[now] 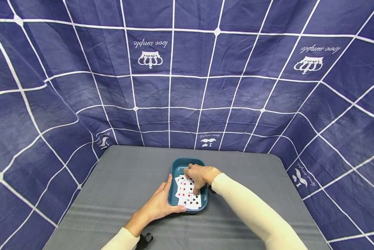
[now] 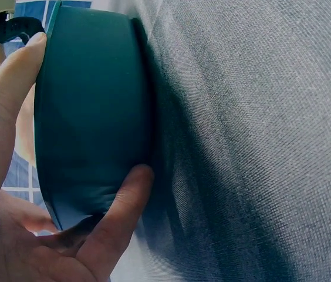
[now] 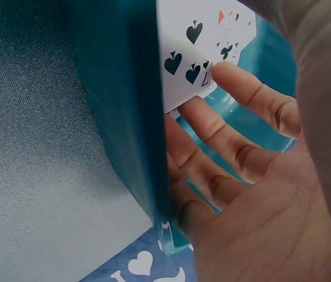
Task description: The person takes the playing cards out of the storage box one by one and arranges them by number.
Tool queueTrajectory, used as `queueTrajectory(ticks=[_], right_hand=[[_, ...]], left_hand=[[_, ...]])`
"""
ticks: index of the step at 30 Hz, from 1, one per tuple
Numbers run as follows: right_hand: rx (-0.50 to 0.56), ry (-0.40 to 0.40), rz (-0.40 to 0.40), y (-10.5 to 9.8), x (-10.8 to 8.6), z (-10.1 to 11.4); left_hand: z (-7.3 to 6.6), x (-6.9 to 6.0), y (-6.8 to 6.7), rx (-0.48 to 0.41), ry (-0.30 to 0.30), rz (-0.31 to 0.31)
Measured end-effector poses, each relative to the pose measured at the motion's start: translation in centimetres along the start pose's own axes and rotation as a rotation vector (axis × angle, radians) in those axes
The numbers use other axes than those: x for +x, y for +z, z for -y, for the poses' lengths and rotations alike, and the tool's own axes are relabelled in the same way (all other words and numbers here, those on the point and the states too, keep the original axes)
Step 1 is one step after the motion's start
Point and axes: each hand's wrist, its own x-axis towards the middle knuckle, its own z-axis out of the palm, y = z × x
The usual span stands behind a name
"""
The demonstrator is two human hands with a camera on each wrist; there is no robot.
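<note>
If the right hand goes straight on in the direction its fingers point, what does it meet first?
Most likely the playing cards, which lie partly under the right hand in the teal tray; the exact contact is unclear. The tray's opposite wall probably comes after.

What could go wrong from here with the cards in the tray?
1. The playing cards lie loose, overlapping and unsquared, so pulling on some might drag or scatter others.
2. The right hand's grip is down inside the tray, fingers close to its wall; cards could catch or bend there on the way out.
3. The left hand's grip braces only the tray's left side and near end; if it eases off, the tray may slide.
</note>
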Motion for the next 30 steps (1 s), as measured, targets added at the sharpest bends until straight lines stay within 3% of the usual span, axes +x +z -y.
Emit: queueTrajectory(ticks=[13, 21, 30], right_hand=[[0.207, -0.079, -0.163, 0.8, -2.1, -0.8], [0.250, -0.125, -0.277, 0.9, -3.2, -1.2], [0.307, -0.152, -0.350, 1.4, -3.7, -1.8]], left_hand=[[0.3, 0.0, 0.1, -0.016, 0.008, 0.008], [0.2, 0.1, -0.2, -0.004, -0.002, 0.012], [-0.1, 0.0, -0.2, 0.001, 0.004, 0.023]])
